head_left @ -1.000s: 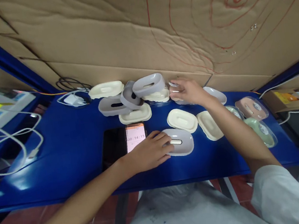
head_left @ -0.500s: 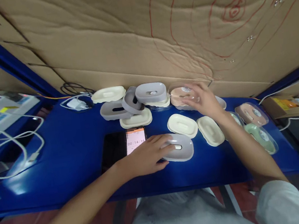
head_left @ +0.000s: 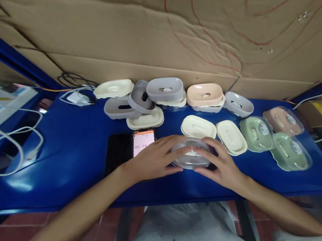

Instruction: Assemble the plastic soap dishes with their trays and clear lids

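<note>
In front of me a grey soap dish [head_left: 186, 162] sits on the blue table with a clear plastic lid [head_left: 200, 160] over it. My left hand [head_left: 159, 156] grips the dish's left side, fingers across its top. On the right, the fingers of my right hand [head_left: 223, 163] are curved round the clear lid's edge. Just behind lie two cream dish pieces [head_left: 198, 126], the second one [head_left: 232, 137] near my right hand. A pink soap dish [head_left: 205, 93] without a lid rests farther back on other pieces.
Grey dishes [head_left: 164, 88] and cream pieces are piled at the back. Green lidded dishes [head_left: 257, 133] and a pink lidded dish [head_left: 281, 120] stand at the right. A phone [head_left: 142, 138] showing a timer lies left of my hands. White cables [head_left: 9, 140] and a charger [head_left: 78, 98] are at the left.
My right hand has lifted the clear lid off the pink dish at the back and brought it forward onto the grey dish. My left hand has stayed at the grey dish.
</note>
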A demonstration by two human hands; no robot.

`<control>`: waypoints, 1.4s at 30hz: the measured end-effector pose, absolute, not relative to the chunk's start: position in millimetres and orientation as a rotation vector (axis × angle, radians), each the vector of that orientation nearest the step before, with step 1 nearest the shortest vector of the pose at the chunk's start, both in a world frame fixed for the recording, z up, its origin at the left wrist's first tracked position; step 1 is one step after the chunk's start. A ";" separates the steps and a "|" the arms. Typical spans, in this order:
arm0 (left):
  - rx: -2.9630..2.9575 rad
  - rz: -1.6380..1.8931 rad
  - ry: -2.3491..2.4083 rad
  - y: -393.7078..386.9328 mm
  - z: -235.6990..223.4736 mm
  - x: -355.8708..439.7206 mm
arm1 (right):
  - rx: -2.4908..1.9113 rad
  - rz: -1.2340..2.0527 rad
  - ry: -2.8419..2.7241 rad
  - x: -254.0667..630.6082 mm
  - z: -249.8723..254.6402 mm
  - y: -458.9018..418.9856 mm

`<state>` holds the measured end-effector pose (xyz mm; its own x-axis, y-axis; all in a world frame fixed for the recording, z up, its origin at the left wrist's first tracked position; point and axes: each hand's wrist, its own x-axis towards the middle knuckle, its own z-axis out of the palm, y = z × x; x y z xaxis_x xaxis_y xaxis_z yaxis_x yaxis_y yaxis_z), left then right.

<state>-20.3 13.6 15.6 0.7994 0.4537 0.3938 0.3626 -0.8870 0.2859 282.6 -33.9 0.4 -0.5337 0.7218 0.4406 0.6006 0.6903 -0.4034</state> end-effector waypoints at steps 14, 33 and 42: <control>2.834 0.693 0.637 9.2 17.8 -16.5 | -0.995 0.111 -2.485 279.3 0.6 -43.6; 2.801 0.692 0.689 5.8 21.3 -15.9 | -0.962 0.202 -2.428 283.2 4.1 -34.2; 2.786 0.878 0.750 1.2 33.0 -19.9 | -1.271 0.101 -2.119 320.2 33.0 -59.5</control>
